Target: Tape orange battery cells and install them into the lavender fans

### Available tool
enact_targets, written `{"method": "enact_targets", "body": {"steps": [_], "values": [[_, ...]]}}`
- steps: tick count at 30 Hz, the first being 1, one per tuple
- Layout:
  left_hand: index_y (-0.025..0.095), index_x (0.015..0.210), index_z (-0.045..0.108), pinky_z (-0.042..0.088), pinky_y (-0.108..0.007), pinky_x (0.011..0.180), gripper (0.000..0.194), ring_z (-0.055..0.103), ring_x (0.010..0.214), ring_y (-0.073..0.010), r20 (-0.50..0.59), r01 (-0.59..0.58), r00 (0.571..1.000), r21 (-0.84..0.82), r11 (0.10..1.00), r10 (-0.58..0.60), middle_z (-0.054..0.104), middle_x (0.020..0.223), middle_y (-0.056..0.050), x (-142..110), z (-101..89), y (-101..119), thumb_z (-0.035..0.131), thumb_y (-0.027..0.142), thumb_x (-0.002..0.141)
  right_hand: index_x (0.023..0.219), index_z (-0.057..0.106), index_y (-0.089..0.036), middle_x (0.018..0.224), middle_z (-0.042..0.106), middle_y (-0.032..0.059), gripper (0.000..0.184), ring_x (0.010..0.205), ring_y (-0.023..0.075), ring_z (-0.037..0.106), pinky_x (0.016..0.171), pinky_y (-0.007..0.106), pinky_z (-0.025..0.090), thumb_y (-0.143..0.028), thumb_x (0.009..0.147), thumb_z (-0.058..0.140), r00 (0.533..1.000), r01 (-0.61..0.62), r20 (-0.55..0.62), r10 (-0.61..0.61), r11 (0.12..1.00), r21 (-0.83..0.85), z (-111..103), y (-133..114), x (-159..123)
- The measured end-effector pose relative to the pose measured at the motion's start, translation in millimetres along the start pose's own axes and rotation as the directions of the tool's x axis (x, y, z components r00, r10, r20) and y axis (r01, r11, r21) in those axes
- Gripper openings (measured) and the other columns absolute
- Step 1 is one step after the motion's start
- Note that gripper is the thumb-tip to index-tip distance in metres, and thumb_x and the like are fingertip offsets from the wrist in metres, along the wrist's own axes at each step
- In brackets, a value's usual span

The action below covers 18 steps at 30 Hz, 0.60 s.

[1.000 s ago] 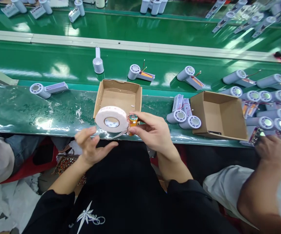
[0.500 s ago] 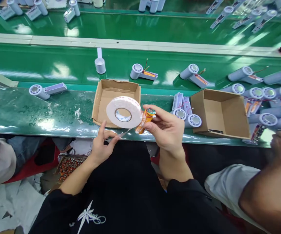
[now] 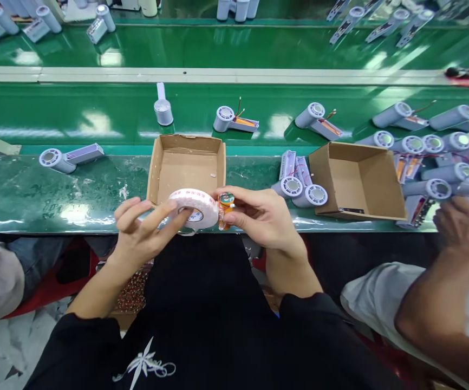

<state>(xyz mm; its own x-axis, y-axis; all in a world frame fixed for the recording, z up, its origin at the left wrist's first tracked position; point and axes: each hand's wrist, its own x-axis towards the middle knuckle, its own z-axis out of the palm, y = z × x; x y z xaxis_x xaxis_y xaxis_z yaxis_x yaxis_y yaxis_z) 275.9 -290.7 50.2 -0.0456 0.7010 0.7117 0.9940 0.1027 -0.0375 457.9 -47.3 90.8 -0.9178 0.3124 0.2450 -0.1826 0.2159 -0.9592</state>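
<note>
My left hand [image 3: 147,227] pinches the left side of a roll of white tape [image 3: 206,207], with its thumb at the core and its index finger on the rim; the other fingers are spread. A short loose tail of tape hangs below the roll. My right hand [image 3: 265,219] holds an orange battery [image 3: 225,208] with a small green circuit board on its top end. The battery's side touches or nearly touches the roll's right edge. Behind them, an open cardboard box [image 3: 188,170] stands on the bench ledge, partly covered by the roll and fingers.
A deeper cardboard box [image 3: 362,181] stands to the right, near several lavender fan-like housings [image 3: 316,195]. One housing [image 3: 58,161] lies at the left. More sit along the green surface [image 3: 116,114] behind. At far right is a co-worker's hand [image 3: 464,225].
My left hand has gone from pulling the tape's loose end to gripping the roll at its core. The roll has tipped flatter and moved lower with the battery.
</note>
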Motion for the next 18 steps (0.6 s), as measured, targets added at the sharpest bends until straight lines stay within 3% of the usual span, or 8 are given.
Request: {"method": "enact_targets", "body": {"steps": [4,8,12,14,16,18], "values": [[0.054,0.137,0.073,0.053,-0.05,0.11,0.06,0.058,0.123,-0.0298,0.108,0.016,0.994,-0.149,0.989,0.0,0.075,0.122,-0.001,16,4.1,-5,0.095,0.028,0.088,0.133,0.083,-0.023,0.106,0.089,0.0056,0.048,0.092,0.0242,0.087,0.082,0.035,0.075,-0.054,0.097,0.086,0.992,-0.088,-0.092,0.09,0.996,0.033,-1,4,2],[0.049,0.138,0.075,0.051,-0.046,0.104,0.054,0.061,0.105,-0.0249,0.073,-0.019,0.997,-0.175,0.984,0.032,0.079,0.111,0.002,27,6.0,7,0.09,0.021,0.094,0.137,0.076,-0.024,0.125,0.087,0.0122,0.059,0.117,0.0317,0.085,0.095,0.045,0.075,-0.062,0.093,0.087,0.955,-0.057,-0.279,0.097,0.988,0.146,21,25,2],[0.032,0.131,0.079,0.051,-0.042,0.086,0.047,0.057,0.089,-0.0247,-0.123,-0.046,0.991,-0.007,0.999,0.045,0.073,0.083,-0.001,35,12.8,38,0.098,0.035,0.088,0.153,0.058,-0.028,0.145,0.078,0.0191,0.074,0.133,0.0352,0.079,0.106,0.054,0.071,-0.075,0.098,0.074,0.797,0.102,-0.6,0.07,0.963,0.248,78,52,2],[0.024,0.127,0.079,0.05,-0.04,0.078,0.047,0.055,0.085,-0.0246,-0.167,0.036,0.985,0.003,0.999,-0.035,0.067,0.073,-0.002,33,13.9,55,0.099,0.038,0.086,0.154,0.053,-0.028,0.147,0.077,0.0204,0.072,0.135,0.0349,0.079,0.108,0.056,0.07,-0.075,0.102,0.068,0.778,0.111,-0.622,0.095,0.952,0.285,93,59,1],[0.022,0.125,0.078,0.051,-0.04,0.077,0.046,0.056,0.083,-0.0241,-0.106,0.095,0.989,-0.059,0.994,-0.101,0.065,0.071,-0.001,21,8.4,61,0.099,0.035,0.085,0.15,0.057,-0.028,0.147,0.077,0.0201,0.067,0.134,0.0349,0.079,0.105,0.055,0.071,-0.073,0.102,0.068,0.82,0.08,-0.565,0.094,0.958,0.276,81,60,3],[0.025,0.124,0.079,0.054,-0.041,0.081,0.046,0.059,0.083,-0.0245,-0.038,0.119,0.992,-0.066,0.991,-0.122,0.067,0.071,0.0,-3,-3.9,49,0.1,0.032,0.084,0.146,0.063,-0.029,0.151,0.074,0.0178,0.063,0.137,0.0351,0.077,0.103,0.053,0.072,-0.073,0.102,0.069,0.832,0.089,-0.554,0.032,0.978,0.191,43,57,6]]}}
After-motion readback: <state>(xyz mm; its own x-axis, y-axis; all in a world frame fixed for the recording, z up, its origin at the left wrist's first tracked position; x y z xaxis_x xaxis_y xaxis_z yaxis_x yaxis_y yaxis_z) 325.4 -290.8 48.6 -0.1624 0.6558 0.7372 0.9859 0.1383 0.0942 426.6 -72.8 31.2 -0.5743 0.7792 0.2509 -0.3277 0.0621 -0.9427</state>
